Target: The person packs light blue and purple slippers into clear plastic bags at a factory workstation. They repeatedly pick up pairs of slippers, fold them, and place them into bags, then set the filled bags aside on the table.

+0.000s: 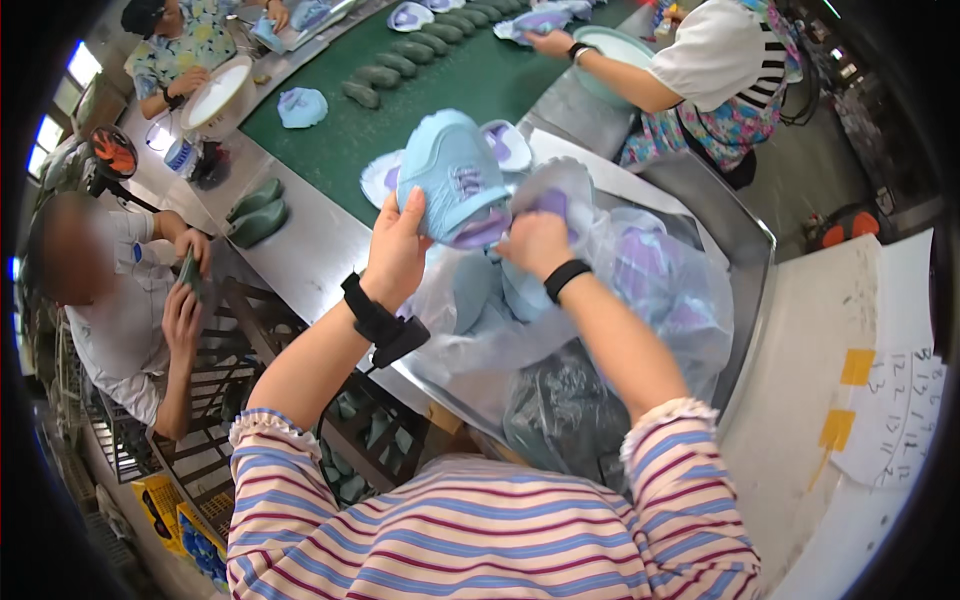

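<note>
A light blue shoe upper [445, 165] with laces and a purple lining is held up in my left hand [396, 250], the thumb pressed on its side. My right hand [537, 243] is closed beside the upper's purple opening; its fingertips are partly hidden, so what they grip is unclear. Just behind that hand stands a pale upper with purple inside [562, 180]. Below both hands, a clear plastic bag [700, 335] holds several more blue and purple uppers. Two white and purple pieces lie on the green belt behind the raised upper.
The green conveyor belt [330, 150] carries a row of dark green shoe lasts [395, 65]. Green lasts [258, 215] also lie on the metal ledge at left. A metal tray [755, 270] surrounds the bag. Co-workers sit at left and stand at far right. A white board [800, 340] is at right.
</note>
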`<state>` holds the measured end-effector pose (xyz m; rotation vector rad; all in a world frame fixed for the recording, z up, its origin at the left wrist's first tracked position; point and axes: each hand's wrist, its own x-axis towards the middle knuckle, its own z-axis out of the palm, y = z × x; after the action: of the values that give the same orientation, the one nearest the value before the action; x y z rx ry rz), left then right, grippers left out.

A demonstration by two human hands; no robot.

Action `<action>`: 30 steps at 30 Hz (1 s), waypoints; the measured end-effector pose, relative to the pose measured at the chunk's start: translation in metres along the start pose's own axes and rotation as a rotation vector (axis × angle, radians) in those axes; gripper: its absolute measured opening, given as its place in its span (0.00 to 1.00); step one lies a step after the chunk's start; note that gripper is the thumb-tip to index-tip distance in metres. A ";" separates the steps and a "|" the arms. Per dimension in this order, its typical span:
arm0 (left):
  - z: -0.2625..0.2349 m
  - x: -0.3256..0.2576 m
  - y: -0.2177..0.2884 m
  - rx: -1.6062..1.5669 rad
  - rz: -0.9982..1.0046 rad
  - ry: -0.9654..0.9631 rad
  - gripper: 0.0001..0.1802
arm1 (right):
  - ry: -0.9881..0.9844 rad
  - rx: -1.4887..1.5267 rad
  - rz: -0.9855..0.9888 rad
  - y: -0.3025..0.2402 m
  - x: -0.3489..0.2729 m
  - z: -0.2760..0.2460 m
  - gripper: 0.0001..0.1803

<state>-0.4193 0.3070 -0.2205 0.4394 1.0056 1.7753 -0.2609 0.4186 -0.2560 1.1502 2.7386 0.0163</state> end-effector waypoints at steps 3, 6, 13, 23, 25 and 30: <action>-0.019 0.003 0.017 0.093 -0.006 0.042 0.16 | -0.094 -0.064 0.116 -0.004 0.020 0.043 0.14; -0.054 0.015 0.035 0.204 -0.045 0.194 0.14 | -0.052 0.077 0.020 0.016 0.023 0.035 0.15; -0.047 0.033 0.041 0.317 0.150 -0.112 0.19 | 0.038 1.033 -0.220 0.097 -0.045 -0.018 0.11; 0.014 0.026 0.016 0.428 -0.094 -0.432 0.26 | -0.190 2.054 -0.371 0.059 -0.067 -0.045 0.13; 0.015 0.021 0.014 0.355 -0.149 -0.267 0.23 | -0.128 2.050 -0.058 0.046 -0.062 -0.034 0.12; -0.075 0.069 0.032 0.533 -0.151 0.230 0.16 | -0.336 1.439 -0.038 0.048 -0.087 -0.006 0.10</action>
<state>-0.5195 0.3314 -0.2494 0.4754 1.6423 1.4312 -0.1683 0.3906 -0.2331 1.0581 2.1928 -2.1371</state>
